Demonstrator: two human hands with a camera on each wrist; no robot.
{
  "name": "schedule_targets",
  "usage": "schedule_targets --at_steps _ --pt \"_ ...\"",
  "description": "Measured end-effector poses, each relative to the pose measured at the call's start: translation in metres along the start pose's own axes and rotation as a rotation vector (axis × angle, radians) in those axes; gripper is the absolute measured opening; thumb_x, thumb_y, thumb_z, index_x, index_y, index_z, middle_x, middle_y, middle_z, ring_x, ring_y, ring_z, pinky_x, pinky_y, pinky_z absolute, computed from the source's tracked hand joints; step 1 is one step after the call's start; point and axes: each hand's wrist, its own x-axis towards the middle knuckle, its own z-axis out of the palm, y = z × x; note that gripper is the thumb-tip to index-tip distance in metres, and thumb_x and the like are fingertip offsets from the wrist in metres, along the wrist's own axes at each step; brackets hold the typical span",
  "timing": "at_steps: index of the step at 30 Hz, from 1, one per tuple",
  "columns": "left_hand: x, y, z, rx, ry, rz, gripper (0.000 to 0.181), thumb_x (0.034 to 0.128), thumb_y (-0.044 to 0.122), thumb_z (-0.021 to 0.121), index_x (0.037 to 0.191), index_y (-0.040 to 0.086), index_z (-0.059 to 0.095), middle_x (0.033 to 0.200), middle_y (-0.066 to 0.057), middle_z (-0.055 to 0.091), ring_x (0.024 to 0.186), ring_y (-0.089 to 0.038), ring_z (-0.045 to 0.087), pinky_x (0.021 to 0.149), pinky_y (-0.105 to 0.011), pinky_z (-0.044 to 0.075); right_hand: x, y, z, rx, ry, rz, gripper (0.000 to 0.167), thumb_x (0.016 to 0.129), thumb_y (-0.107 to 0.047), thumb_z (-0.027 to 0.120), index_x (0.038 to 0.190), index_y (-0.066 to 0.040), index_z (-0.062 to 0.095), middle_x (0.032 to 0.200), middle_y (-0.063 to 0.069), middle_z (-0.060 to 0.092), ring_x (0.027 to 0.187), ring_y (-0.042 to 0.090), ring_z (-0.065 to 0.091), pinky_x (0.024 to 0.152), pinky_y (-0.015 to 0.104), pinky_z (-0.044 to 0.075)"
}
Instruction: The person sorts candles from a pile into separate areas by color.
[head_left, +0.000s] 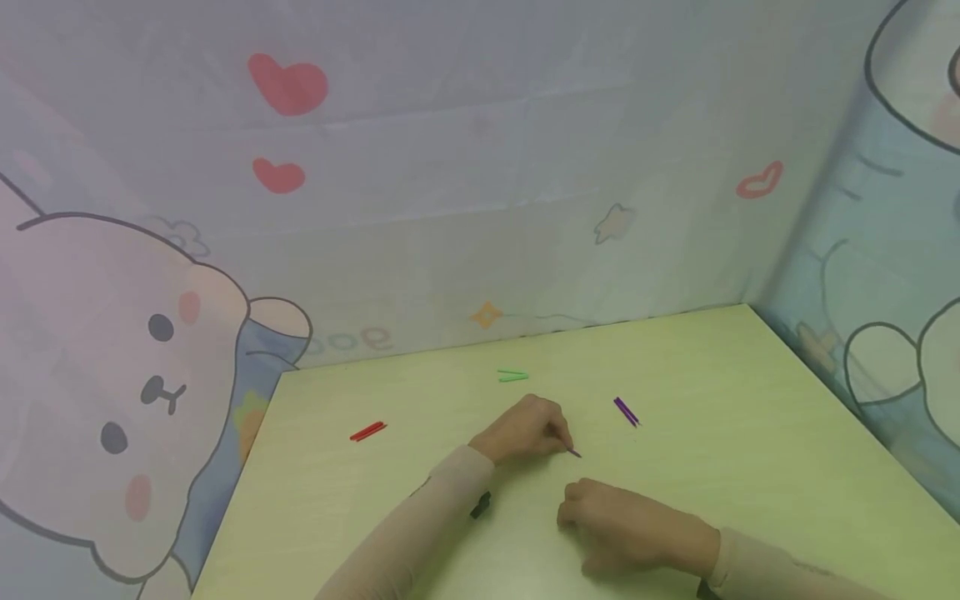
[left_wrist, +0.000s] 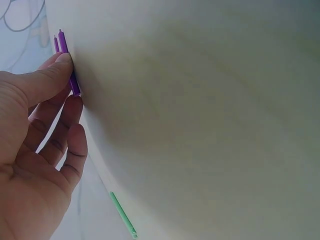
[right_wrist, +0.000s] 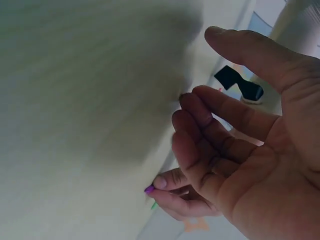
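My left hand (head_left: 525,429) pinches a thin purple stick (left_wrist: 76,85) between thumb and fingers, just above the table. One end of that stick pokes out past the fingertips toward the right in the head view. Nearer the front, my right hand (head_left: 626,521) hovers with loosely bent fingers; its wrist view shows the palm with nothing held. Beyond the left hand, to the right, a pair of purple sticks (head_left: 626,412) lies side by side on the table.
Two green sticks (head_left: 513,376) lie near the back of the pale yellow-green table (head_left: 750,417). Red sticks (head_left: 368,431) rest together at the left. A fabric backdrop (head_left: 465,208) with cartoon prints rises behind the table.
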Motion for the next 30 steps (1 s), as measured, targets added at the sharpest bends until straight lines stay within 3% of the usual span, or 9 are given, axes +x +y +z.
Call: schedule_targets --at_steps 17,23,30 --pt "0.006 0.005 -0.003 0.039 -0.019 -0.008 0.008 0.097 0.008 0.088 0.096 0.016 0.089 0.095 0.009 0.08 0.089 0.003 0.067 0.085 -0.01 0.053 -0.007 0.003 0.005 -0.055 0.047 -0.045 0.046 0.075 -0.02 0.098 0.115 -0.013 0.075 0.106 -0.011 0.054 0.095 0.001 0.049 0.086 0.021 0.054" --pt "0.011 0.006 -0.001 0.077 -0.04 -0.028 0.008 0.0981 0.011 0.087 0.099 0.019 0.089 0.095 0.012 0.081 0.09 0.004 0.067 0.086 -0.01 0.053 -0.006 0.0 0.005 -0.036 0.011 0.001 0.046 0.077 -0.02 0.099 0.116 -0.012 0.076 0.107 -0.011 0.055 0.094 0.0 0.05 0.086 0.021 0.055" --pt "0.02 0.013 -0.012 0.082 0.009 -0.05 0.005 0.0994 0.012 0.086 0.102 0.016 0.089 0.099 0.008 0.084 0.091 0.001 0.07 0.086 -0.013 0.055 -0.005 -0.001 0.004 -0.039 0.006 0.018 0.046 0.077 -0.021 0.098 0.116 -0.013 0.075 0.107 -0.011 0.056 0.094 0.001 0.05 0.086 0.021 0.056"
